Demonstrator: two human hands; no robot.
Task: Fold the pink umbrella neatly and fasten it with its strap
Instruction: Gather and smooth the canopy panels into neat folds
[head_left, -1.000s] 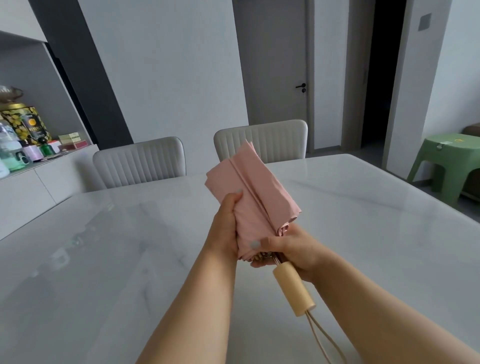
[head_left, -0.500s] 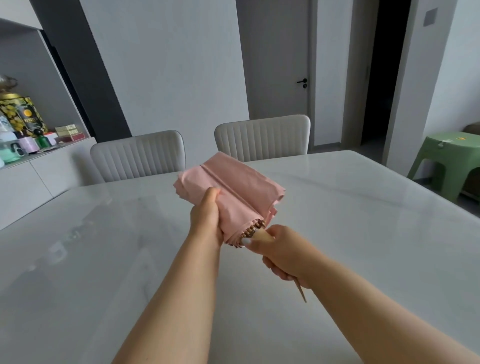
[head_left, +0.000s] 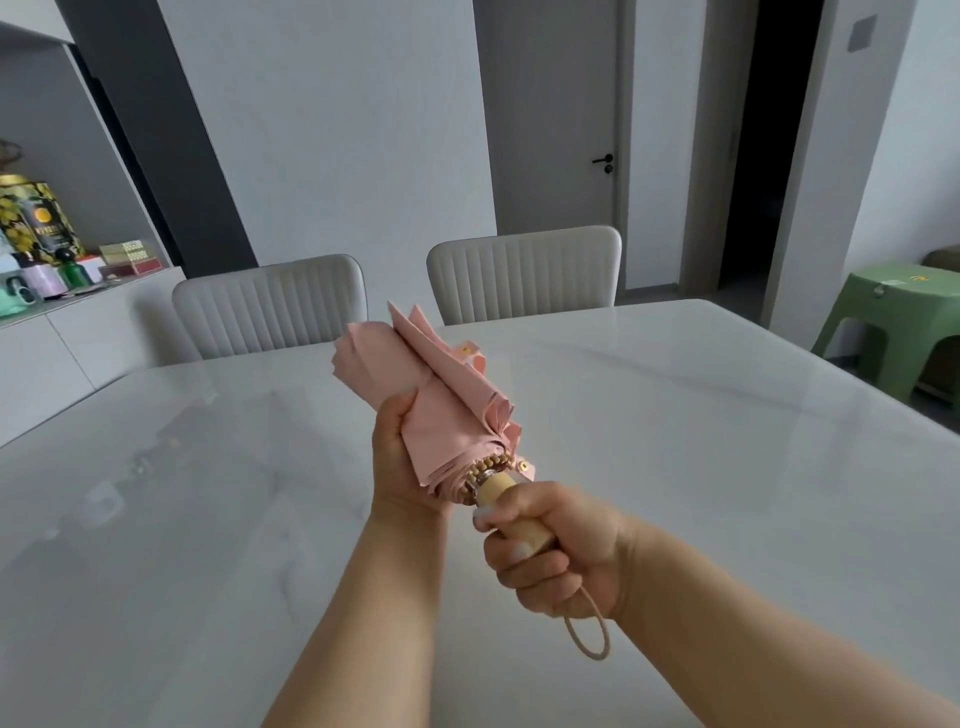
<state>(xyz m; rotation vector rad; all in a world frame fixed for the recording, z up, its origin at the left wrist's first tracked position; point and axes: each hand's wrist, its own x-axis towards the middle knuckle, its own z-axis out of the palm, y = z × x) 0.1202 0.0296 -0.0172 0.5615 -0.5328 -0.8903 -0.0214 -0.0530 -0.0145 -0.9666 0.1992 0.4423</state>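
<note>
Left hand (head_left: 400, 457) grips the umbrella (head_left: 436, 395) round its gathered pink cloth; right hand (head_left: 556, 545) is wrapped round the wooden handle (head_left: 496, 491), cord loop (head_left: 589, 636) dangling below. Both hold it tilted above the table (head_left: 675, 441), strap (head_left: 470, 356) loose. Two chairs (head_left: 524, 273) stand behind.

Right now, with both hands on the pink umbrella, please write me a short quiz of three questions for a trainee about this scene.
1. True or false: the pink umbrella lies flat on the white table.
2. Which hand grips the wooden handle? A) left hand B) right hand C) neither
3. Fill the gap: the cord loop hangs below the ____ hand.

Key: 1 false, both hands hold it above the table; 2 B; 3 right.
</note>
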